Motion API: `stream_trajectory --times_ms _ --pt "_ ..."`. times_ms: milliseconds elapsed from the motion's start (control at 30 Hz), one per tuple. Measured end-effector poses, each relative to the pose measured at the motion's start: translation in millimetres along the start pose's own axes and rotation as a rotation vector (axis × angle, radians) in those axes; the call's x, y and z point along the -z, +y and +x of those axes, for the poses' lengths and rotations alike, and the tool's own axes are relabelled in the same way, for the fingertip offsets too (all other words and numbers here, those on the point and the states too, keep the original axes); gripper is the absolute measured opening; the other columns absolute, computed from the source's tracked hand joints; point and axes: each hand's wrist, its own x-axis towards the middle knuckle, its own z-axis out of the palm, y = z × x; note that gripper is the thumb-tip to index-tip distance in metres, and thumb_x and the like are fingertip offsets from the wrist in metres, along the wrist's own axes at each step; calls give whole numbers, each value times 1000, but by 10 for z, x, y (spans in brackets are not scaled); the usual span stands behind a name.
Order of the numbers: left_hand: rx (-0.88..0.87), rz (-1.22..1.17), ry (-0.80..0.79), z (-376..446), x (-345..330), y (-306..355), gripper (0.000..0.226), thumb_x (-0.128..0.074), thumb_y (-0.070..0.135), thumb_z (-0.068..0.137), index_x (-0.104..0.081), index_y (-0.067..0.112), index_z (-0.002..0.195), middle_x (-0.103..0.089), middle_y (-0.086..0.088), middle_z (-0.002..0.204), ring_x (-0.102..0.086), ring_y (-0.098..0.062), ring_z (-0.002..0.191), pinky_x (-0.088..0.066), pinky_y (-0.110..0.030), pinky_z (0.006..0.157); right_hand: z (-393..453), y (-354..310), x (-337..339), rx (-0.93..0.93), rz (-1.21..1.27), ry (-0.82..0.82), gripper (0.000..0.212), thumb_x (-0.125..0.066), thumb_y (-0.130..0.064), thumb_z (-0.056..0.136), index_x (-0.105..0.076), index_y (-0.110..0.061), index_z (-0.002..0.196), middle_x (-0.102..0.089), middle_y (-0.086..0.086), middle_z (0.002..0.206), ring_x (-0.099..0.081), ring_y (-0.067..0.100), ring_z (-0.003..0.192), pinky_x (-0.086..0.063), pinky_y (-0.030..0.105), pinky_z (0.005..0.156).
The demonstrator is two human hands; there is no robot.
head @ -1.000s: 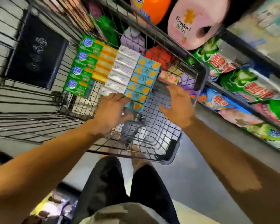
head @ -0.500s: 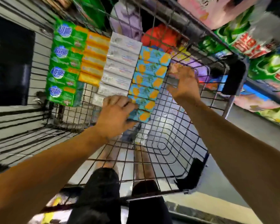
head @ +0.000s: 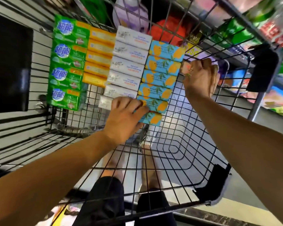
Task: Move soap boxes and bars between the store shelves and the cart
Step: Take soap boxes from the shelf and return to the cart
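Right hand (head: 201,77) has reached the cart's (head: 186,162) far edge, clamped on a pink box (head: 185,68); left hand (head: 126,118) rests, fingers relaxed, on the blue boxes (head: 160,79).

There's one view only, from the person's head, tipped steeply down and forward into the wire cart (head: 178,144). It sits close over both forearms, with the store shelves (head: 268,38) curving along the upper right edge.

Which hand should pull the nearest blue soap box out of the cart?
Left. The left hand already rests on the nearest blue soap box; the right hand grips something pinkish by the cart's far side.
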Motion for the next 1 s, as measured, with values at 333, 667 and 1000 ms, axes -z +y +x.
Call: stream_trajectory --times_ms 333,667,1000 --pt "93 -1 -148 -40 196 228 44 -53 43 78 -63 11 107 -62 -8 109 -47 -29 103 -32 -41 84 -269 169 156 89 142 -13 44 -60 -41 94 -57 -7 121 -64 22 111 -61 41 98 -45 43 77" --pt "310 -212 -254 0 1292 566 42 -73 25 80 -61 11 119 -67 -11 114 -54 -36 106 -47 -45 85 -1124 184 1192 -38 497 -126 42 -57 -61 86 -67 -24 105 -70 4 95 -66 22 82 -51 32 70" --pt "247 -351 15 417 2733 1331 42 -78 26 82 -63 10 118 -67 -11 115 -57 -32 109 -35 -30 77 -1931 794 2769 163 614 130 40 -61 -47 94 -66 -11 113 -64 9 93 -57 27 88 -45 38 77"
